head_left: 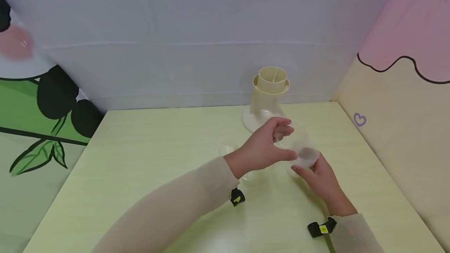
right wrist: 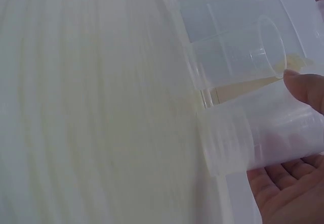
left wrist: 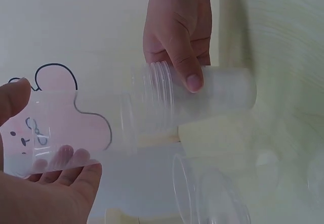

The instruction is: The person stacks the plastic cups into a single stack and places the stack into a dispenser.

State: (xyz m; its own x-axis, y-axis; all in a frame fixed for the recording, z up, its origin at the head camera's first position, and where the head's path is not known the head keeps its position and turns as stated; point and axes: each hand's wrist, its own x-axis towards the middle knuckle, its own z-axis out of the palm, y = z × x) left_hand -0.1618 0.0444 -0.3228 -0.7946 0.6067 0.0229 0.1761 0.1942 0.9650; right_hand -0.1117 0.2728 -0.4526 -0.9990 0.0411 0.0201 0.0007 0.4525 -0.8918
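Note:
My left hand (head_left: 260, 147) holds a clear plastic cup (left wrist: 96, 125) on its side, thumb on one side and fingers around the other. Beside it, my right hand (head_left: 325, 184) grips a stack of clear plastic cups (left wrist: 223, 90), also tilted sideways. Several rims show ringed close together at the stack's end, and in the left wrist view they face the mouth of the single cup. The right wrist view has the stack (right wrist: 283, 133) resting between thumb and fingers. Both hands are raised over the table, in front of the cream holder.
At the back of the table (head_left: 158, 139) stands a cream holder (head_left: 268, 98) with two upright tubes on a white round base (head_left: 249, 120). Clear cups (left wrist: 217, 198) stand on the table, partly hidden behind the left wrist in the head view. Walls enclose the back and right.

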